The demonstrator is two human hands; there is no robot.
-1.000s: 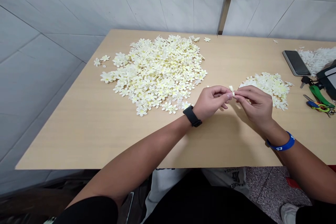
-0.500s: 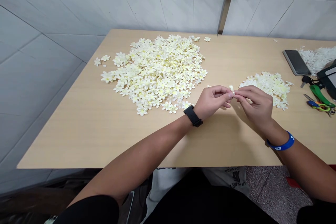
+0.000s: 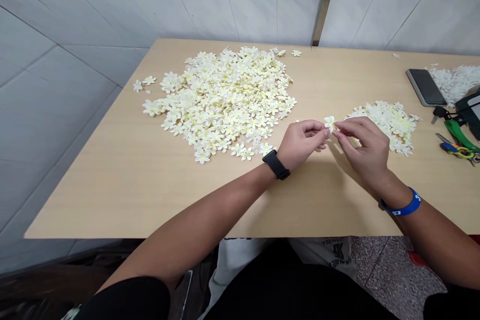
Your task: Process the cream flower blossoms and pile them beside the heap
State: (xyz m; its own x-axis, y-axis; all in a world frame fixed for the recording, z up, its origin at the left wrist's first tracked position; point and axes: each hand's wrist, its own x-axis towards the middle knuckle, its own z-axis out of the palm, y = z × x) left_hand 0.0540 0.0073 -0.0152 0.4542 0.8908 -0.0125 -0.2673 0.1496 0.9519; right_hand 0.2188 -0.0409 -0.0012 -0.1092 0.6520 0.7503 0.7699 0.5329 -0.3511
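A small artificial flower (image 3: 329, 123), white with a pale yellow centre, stands up between my hands with its petals spread. My left hand (image 3: 303, 141) pinches it from below with thumb and fingertips. From the other side, my right hand (image 3: 365, 145) has thumb and forefinger closed at the flower's right edge; what exactly lies between those two tips is hard to see. Left of my hands spreads a large pile of like flowers (image 3: 228, 100). A smaller pile of white petal pieces (image 3: 392, 122) lies just behind my right hand.
On the right of the wooden table (image 3: 123, 190) lie a phone (image 3: 426, 87), a heap of thin white pieces (image 3: 455, 82), and keys with a green strap (image 3: 459, 135). A tiled wall (image 3: 247, 5) with a metal strip (image 3: 325, 5) rises behind the table.
The flower between my fingertips has turned from edge-on to showing its open petals. My right fingertips have parted slightly from my left ones. The piles look unchanged.
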